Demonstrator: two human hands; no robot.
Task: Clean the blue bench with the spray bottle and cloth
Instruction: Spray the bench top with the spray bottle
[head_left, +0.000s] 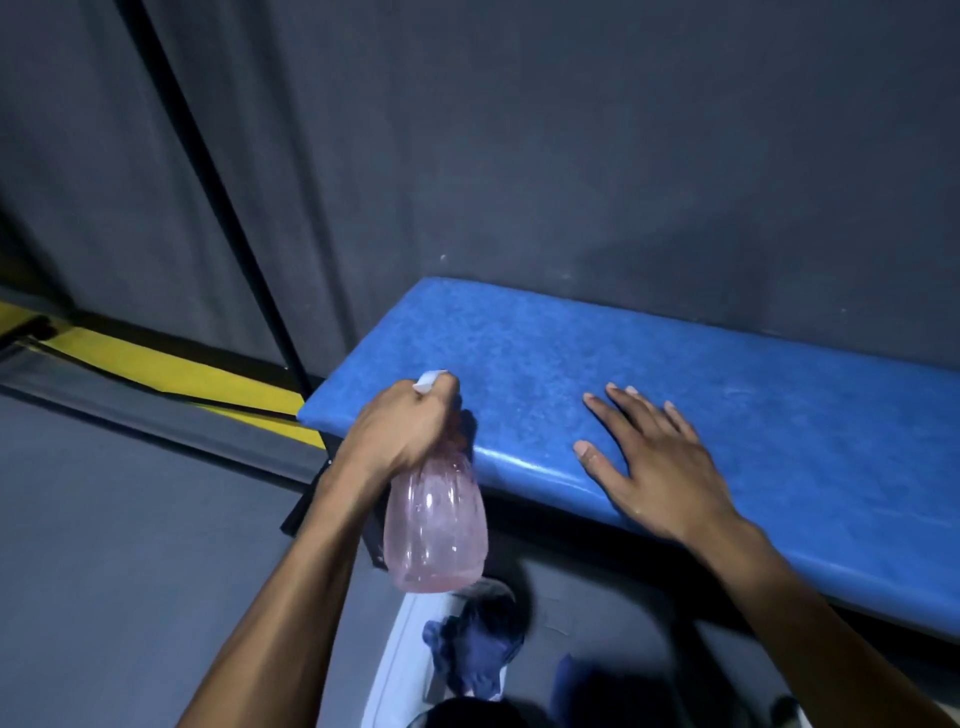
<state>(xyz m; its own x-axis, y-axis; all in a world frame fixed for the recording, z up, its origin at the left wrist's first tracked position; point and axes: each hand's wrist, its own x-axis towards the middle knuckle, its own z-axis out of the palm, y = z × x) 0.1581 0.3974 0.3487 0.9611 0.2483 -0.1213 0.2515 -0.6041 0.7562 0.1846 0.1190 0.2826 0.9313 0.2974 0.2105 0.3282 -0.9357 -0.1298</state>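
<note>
The left hand (402, 431) grips one pink spray bottle (435, 525) at the blue bench (779, 415) end. The right hand (657, 462) lies flat, open and empty, on it. One dark cloth (478, 649), blurred, seems to lie below.

right hand (657, 467) on bench (753, 405), bottle (436, 525) left

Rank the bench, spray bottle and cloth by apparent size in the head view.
1. Bench
2. Spray bottle
3. Cloth, partly in shadow and nearer the camera, so its rank below the bottle is unsure.
</note>
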